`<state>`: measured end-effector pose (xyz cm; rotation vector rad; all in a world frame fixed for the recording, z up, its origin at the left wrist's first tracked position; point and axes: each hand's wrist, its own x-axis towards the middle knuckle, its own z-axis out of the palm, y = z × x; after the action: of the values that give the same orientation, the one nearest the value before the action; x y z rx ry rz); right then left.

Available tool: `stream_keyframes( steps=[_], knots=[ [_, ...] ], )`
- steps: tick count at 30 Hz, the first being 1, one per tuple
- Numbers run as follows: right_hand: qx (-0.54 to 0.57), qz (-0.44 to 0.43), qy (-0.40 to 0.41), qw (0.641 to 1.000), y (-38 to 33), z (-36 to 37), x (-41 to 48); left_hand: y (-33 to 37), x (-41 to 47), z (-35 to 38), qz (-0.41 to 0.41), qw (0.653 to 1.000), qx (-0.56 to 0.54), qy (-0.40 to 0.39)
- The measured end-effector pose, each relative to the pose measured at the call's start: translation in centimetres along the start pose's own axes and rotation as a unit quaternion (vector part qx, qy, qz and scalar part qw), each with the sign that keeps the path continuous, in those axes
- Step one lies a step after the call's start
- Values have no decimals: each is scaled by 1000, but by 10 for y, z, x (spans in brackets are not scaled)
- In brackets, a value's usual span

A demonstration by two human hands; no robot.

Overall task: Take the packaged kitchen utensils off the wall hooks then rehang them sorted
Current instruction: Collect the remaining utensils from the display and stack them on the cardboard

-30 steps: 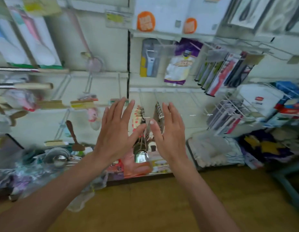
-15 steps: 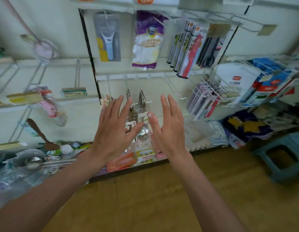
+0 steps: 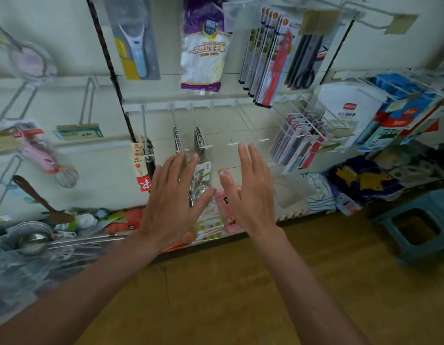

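Fingers [image 3: 177, 168] of left hand [image 3: 169, 202] and right hand [image 3: 252, 195] spread straight, empty, flanking spoon pack [image 3: 203, 178].

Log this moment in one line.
stage: pre-grasp | left hand: open, empty, in front of clear utensil packs | right hand: open, empty, fingertips just beneath bare hooks | packs: hanging

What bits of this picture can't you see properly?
Head view:
- Packaged spoons: partly hidden behind the left hand; touching or not, cannot tell.
- Peeler pack: top cut off by the upper edge.
- Pink whisk: motion-blurred.
- Blue stool: cut by the right edge.
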<state>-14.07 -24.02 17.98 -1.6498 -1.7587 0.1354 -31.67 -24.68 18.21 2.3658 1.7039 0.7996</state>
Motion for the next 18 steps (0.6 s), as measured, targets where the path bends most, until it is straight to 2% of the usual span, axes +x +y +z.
stream_keyframes(
  steps=[11,18],
  knots=[
    [-5,-25,-16,1000,-16,61,41,-66,37,15,-23,999,-13,20],
    [6,-15,4,1000,1,95,44,-75,37,52,-4,996,-77,34]
  ],
)
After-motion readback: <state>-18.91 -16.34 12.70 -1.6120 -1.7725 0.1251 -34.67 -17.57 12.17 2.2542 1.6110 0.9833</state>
